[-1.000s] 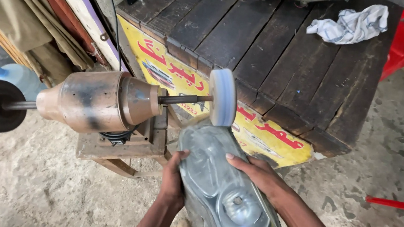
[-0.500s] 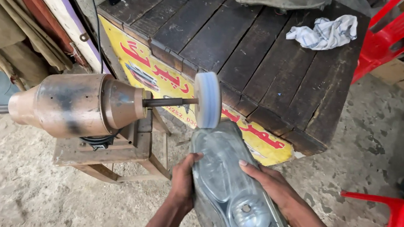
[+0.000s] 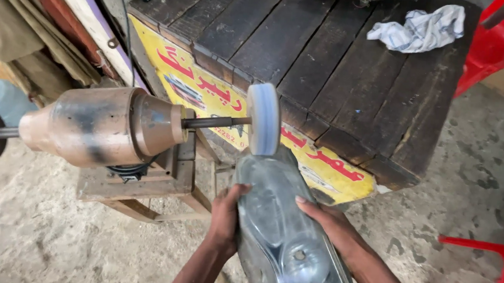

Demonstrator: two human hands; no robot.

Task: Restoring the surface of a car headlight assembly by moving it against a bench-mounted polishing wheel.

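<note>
Both hands on headlight lens (image 3: 283, 234): left hand (image 3: 225, 217) clamps its left edge, right hand (image 3: 332, 225) grips right edge. Lens top touching underside of buffing wheel (image 3: 264, 118) on motor (image 3: 103, 125), by bench (image 3: 341, 76) front edge. Lens looks hazy; polishing seems underway, most surface left.

Both forearms are bare, with no sleeves, gloves, rings or watch; left hand (image 3: 225, 217) and right hand (image 3: 329, 225) show short nails.

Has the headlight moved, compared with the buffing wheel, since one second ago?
No. The headlight keeps its top edge under the buffing wheel, as before; only the camera view shifted.
</note>
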